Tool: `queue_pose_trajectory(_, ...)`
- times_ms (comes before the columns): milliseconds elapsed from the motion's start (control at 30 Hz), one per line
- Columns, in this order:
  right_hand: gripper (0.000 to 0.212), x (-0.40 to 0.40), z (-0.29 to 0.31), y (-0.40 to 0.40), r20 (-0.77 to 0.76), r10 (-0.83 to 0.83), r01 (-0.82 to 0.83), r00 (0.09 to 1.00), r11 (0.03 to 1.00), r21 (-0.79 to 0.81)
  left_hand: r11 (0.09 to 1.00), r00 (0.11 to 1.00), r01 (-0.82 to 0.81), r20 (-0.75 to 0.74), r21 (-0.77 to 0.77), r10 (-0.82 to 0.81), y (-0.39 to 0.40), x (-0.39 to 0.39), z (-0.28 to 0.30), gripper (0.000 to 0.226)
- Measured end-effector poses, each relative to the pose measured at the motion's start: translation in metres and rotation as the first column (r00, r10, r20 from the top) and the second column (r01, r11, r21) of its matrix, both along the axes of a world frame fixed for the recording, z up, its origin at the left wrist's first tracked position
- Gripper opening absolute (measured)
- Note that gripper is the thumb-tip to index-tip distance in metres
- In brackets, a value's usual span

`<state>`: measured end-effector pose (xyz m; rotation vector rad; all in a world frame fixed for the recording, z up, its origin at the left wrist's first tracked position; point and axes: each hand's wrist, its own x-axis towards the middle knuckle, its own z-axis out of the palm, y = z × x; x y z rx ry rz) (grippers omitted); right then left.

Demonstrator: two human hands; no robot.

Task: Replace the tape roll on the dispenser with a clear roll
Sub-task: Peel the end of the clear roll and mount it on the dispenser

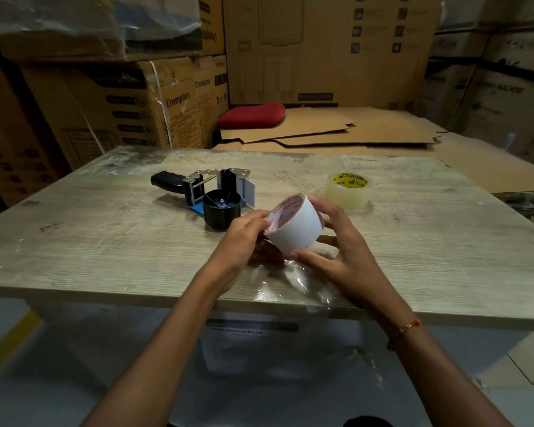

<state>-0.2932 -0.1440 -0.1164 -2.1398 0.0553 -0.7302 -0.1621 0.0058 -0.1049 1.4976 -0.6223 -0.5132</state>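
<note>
One dispenser lies on its side on the table, black handle to the left, its round black hub bare. Two tape rolls show. Just right of and nearer than the dispenser, two hands hold one white roll tilted above the table: the left hand pinches its near rim with fingertips closed on the core edge, and the right hand wraps loosely round the far side, fingers spread, thumb on top. A strip of clear film lies on the table under the hands. Farther right of the dispenser, well apart from it, one clear roll sits flat, untouched.
</note>
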Motion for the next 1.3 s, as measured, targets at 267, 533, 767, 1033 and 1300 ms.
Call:
queue_pose_trajectory(267,0.082,-0.001,-0.002,-0.001,-0.017,0.018,-0.018,1.000,1.000,0.016,0.996,1.000,0.004,0.012,-0.089,-0.003,0.004,-0.003,-0.003,0.033)
queue_pose_trajectory(533,0.051,0.004,-0.006,-0.007,0.018,-0.179,0.162,0.984,0.924,0.347,0.993,0.928,0.114,0.360,-0.032,-0.095,0.005,-0.006,-0.008,0.049)
queue_pose_trajectory(767,0.053,0.005,-0.002,-0.005,-0.040,-0.234,0.235,0.971,0.929,0.287,0.990,0.966,0.141,0.223,-0.021,-0.133,0.006,-0.007,-0.009,0.078)
queue_pose_trajectory(1033,0.021,0.004,-0.002,-0.003,0.001,-0.105,0.103,0.995,0.977,0.187,0.983,0.991,0.130,0.046,-0.130,-0.125,0.006,0.001,-0.009,0.044)
queue_pose_trajectory(1300,0.085,0.003,-0.002,0.002,-0.040,-0.082,0.080,0.996,0.996,-0.030,0.982,0.990,0.140,0.004,-0.131,-0.140,0.009,0.002,-0.007,0.045)
